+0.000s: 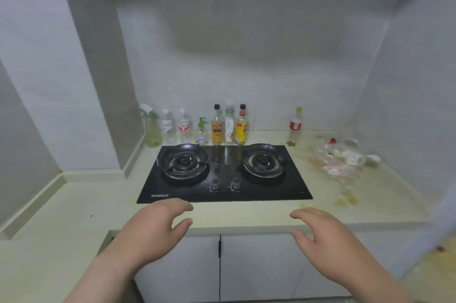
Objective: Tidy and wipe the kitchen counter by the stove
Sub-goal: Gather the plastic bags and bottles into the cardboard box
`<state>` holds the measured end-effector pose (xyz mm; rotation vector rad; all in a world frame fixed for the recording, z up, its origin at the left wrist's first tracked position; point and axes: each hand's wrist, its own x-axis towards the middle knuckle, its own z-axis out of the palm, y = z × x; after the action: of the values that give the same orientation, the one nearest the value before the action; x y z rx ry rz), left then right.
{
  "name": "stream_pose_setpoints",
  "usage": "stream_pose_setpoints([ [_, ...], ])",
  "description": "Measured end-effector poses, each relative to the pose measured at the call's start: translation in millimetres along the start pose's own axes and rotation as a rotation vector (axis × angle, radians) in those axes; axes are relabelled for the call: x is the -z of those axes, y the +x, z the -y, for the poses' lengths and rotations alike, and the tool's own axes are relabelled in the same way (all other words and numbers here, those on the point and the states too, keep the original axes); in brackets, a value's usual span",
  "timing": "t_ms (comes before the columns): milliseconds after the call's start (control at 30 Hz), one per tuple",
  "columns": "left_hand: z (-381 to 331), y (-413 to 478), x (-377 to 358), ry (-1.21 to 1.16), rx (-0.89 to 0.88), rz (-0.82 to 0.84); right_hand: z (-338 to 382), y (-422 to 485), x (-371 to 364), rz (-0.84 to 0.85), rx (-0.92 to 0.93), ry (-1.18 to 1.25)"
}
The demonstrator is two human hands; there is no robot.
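Head view looks down on a pale bench (pixel 74 204) with a black two-burner stove (pixel 224 174) set into it. The left hand (pixel 158 223) and the right hand (pixel 320 231) hover over the bench's front edge, just in front of the stove and well apart from each other. Both are wide, fingers loosely spread and slightly bent, holding nothing. Along the back wall stands a row of bottles (pixel 217 127), with a spray bottle (pixel 151 127) at its left end and a red-labelled bottle (pixel 294 127) apart to the right. On the bench right of the stove lies a heap of clear plastic litter (pixel 340 154), and yellowish stains (pixel 348 198) spread in front of it. White cabinet doors (pixel 271 265) close the space below.
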<state>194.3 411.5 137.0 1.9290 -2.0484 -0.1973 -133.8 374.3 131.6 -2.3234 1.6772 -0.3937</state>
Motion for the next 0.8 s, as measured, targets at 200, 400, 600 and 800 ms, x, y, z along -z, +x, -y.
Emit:
stream_pose_setpoints([
  [200, -63, 44, -21, -0.005, -0.133, 0.026, -63, -33, 36, -0.061, -0.158, 0.029],
  [400, -117, 98, -56, -0.061, -0.215, 0.079, -123, -41, 57, -0.084, -0.284, 0.074],
  [600, -169, 160, -103, -0.385, -0.177, 0.192, -189, -9, 62, -0.024, -0.368, 0.129],
  [800, -201, 234, -145, -0.522, -0.135, 0.273, -246, 51, 70, 0.023, -0.384, 0.135],
])
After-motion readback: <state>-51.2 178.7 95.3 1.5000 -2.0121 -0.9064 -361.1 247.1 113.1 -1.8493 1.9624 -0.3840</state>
